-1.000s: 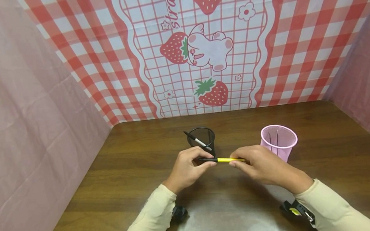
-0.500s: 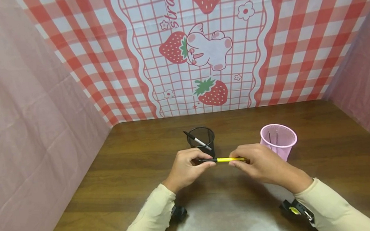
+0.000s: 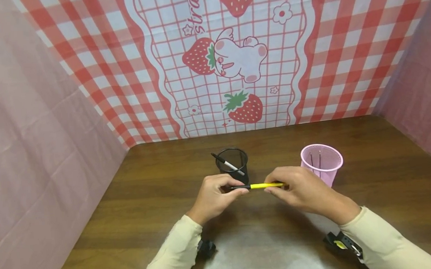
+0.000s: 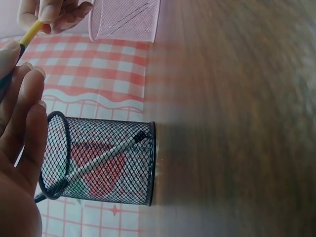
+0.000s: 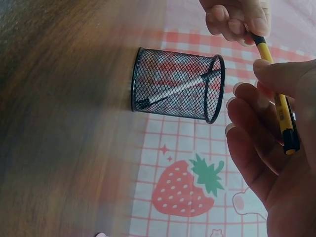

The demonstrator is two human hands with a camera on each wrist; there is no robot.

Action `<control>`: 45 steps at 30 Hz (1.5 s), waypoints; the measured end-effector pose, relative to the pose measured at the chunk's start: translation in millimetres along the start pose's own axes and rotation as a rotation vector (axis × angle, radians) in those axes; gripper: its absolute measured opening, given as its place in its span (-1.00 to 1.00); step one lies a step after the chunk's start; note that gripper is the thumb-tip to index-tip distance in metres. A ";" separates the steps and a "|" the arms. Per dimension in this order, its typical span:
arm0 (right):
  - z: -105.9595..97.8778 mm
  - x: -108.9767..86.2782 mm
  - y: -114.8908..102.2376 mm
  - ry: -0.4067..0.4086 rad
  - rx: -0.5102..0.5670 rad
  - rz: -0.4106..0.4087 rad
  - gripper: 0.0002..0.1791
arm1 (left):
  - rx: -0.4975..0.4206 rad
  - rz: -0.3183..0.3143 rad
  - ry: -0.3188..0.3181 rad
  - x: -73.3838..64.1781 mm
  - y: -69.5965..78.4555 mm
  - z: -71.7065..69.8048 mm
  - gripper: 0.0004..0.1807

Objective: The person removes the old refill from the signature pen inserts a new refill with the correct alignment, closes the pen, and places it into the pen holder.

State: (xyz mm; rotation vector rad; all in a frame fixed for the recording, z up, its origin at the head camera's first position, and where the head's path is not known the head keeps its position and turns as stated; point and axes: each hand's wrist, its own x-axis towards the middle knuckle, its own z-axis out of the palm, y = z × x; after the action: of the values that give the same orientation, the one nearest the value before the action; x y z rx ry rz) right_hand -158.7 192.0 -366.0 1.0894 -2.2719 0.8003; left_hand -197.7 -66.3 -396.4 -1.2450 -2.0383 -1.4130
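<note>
A slim yellow pen point(image 3: 258, 186) with a black front part lies level between my two hands, above the table. My left hand point(image 3: 213, 194) pinches the black part between thumb and fingers. With thumb and forefinger, my right hand point(image 3: 300, 189) grips the yellow barrel; its black end point(image 5: 290, 143) shows past the thumb in the right wrist view. Just beyond my left hand stands a black mesh pen cup point(image 4: 106, 197), holding a white pen with black ends point(image 3: 231, 165) that leans on its rim. A pink mesh cup point(image 3: 323, 170) stands behind my right hand, partly covered by it.
Two thin dark sticks point(image 3: 315, 161) show in the pink cup. The brown wooden table point(image 3: 149, 203) meets a red-and-white checked strawberry cloth point(image 3: 132, 86) at the back, with pink cloth point(image 3: 36, 131) at both sides.
Both hands keep their hold on the pen. The whole head view has shifted slightly to the left; otherwise the hands, pen and cups stay in place relative to one another.
</note>
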 end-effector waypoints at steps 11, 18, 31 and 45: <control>1.9 -0.2 0.1 -0.007 -0.073 0.039 -0.78 | 0.009 -0.051 -0.021 0.8 1.7 1.4 -0.72; 3.1 0.6 -1.4 -0.013 -0.075 0.037 -0.78 | 0.001 0.003 0.003 -0.3 1.3 1.3 -0.71; 1.7 0.3 -0.3 0.018 -0.074 -0.014 -0.71 | 0.090 0.059 0.016 1.2 -2.0 1.5 -0.85; 4.8 -0.5 0.7 0.033 -0.072 -0.033 -0.70 | 0.177 0.062 0.005 -0.3 -3.2 -1.2 -0.87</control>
State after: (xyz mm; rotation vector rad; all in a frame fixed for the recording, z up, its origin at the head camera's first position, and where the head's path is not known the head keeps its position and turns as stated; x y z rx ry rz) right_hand -159.8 189.3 -369.9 1.0707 -2.2315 0.7125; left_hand -200.3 -67.8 -398.0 -1.2168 -2.0528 -1.1791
